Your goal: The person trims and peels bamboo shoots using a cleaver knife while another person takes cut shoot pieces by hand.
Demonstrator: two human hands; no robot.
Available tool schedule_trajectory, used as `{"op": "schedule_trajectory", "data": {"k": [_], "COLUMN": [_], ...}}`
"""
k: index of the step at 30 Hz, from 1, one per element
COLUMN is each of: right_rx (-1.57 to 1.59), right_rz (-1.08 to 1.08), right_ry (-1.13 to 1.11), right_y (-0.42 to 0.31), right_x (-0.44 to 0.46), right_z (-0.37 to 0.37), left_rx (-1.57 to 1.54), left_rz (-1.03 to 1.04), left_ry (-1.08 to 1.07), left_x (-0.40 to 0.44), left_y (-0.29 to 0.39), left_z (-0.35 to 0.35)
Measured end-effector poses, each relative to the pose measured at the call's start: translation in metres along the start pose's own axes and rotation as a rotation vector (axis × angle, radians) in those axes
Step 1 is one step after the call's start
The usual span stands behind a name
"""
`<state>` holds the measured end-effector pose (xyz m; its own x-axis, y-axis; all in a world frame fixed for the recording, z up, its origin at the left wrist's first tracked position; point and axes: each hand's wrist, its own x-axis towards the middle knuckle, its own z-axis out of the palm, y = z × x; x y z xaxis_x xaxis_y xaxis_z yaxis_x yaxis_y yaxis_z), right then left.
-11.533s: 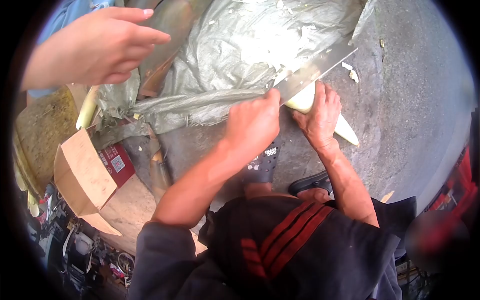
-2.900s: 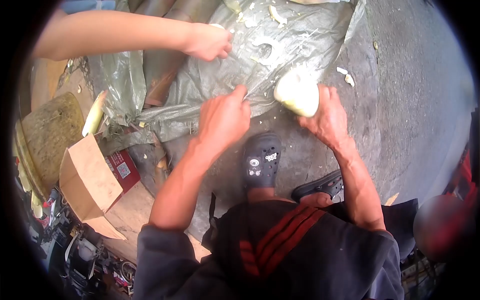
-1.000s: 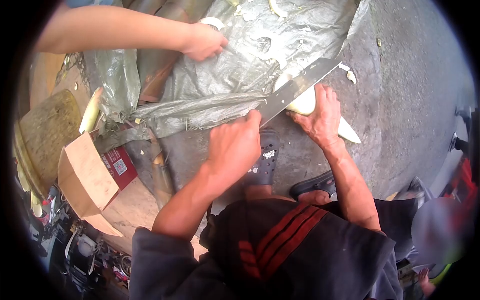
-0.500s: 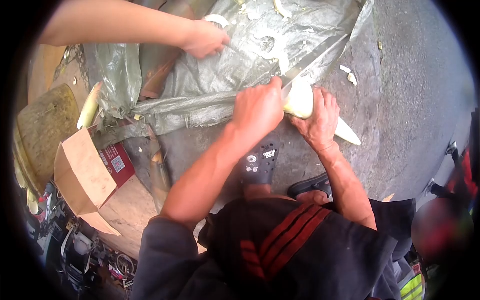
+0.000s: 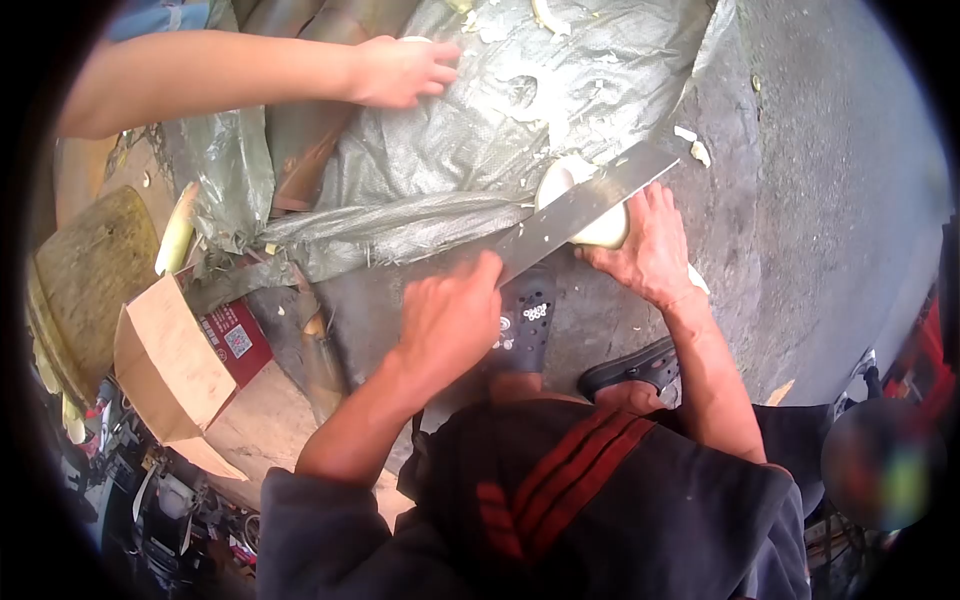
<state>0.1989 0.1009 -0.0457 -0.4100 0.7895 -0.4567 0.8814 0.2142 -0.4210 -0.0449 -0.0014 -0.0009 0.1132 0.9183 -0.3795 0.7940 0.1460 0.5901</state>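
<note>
My left hand (image 5: 452, 318) is closed around the handle of a long, broad-bladed knife (image 5: 590, 208), which slants up to the right. The blade lies across a pale peeled bamboo shoot (image 5: 603, 230), covering part of it. My right hand (image 5: 648, 245) grips the shoot from the right side, fingers over the far side and thumb at the near side. The shoot's tapered tip (image 5: 697, 280) shows beyond my wrist. Beneath and ahead lies a grey-green woven sheet (image 5: 440, 140) with white peelings (image 5: 525, 90) on it.
At upper left another person's hand (image 5: 405, 72) reaches over the sheet, by something white mostly hidden. An open cardboard box (image 5: 180, 355) and a yellow worn container (image 5: 95, 240) stand left. Brown husked shoots (image 5: 322, 355) lie nearby. My shoes (image 5: 525, 320) are just below the knife.
My left hand has drawn the knife back toward me and left, and the blade now crosses the shoot. The shoot's cut end has turned toward upper left. The other person's fingers have spread.
</note>
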Motion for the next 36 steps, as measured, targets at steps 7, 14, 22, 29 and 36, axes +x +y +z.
{"op": "schedule_trajectory", "data": {"k": [7, 14, 22, 29, 36], "right_rx": [0.183, -0.001, 0.012, -0.035, -0.062], "right_rz": [-0.024, -0.136, -0.087, -0.078, -0.048], "right_ry": [0.045, 0.226, 0.272, 0.274, 0.337], "right_y": [0.008, 0.014, 0.020, 0.018, 0.009], "right_x": [0.006, 0.024, 0.025, 0.021, 0.018], "right_z": [0.006, 0.006, 0.018, 0.024, 0.027], "left_rx": [-0.027, 0.017, 0.058, -0.030, -0.043], "left_rz": [-0.004, 0.010, -0.067, -0.056, -0.050], "left_ry": [0.036, 0.057, 0.001, 0.035, 0.029], "left_x": [0.006, 0.018, 0.004, 0.037, 0.070], "left_y": [0.000, -0.002, 0.003, 0.011, 0.022], "left_z": [-0.004, -0.008, -0.003, 0.017, 0.015]}}
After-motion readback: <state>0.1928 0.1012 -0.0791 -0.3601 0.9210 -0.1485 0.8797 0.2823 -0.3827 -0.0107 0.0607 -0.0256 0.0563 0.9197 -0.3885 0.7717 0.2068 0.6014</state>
